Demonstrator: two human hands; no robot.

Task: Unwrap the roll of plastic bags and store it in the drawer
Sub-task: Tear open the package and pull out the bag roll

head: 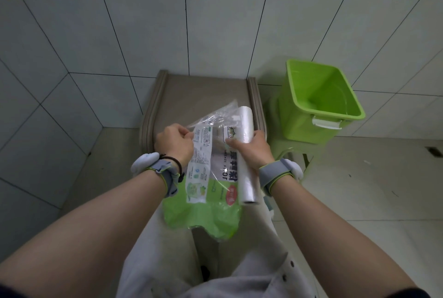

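A white translucent roll of plastic bags runs lengthwise under my right hand, which grips its middle. The roll lies outside the clear printed wrapper, whose lower part is green. My left hand pinches the wrapper's upper left edge, fingers closed on the film. Both hands hover above the top of a small beige cabinet standing against the tiled wall. No drawer front shows; the wrapper and my arms hide the cabinet's near side.
A bright green plastic bin with a white latch sits on a pale green stool to the right of the cabinet. Tiled walls close off the back and the left. A tiled floor spreads to the right. Both wrists carry grey straps.
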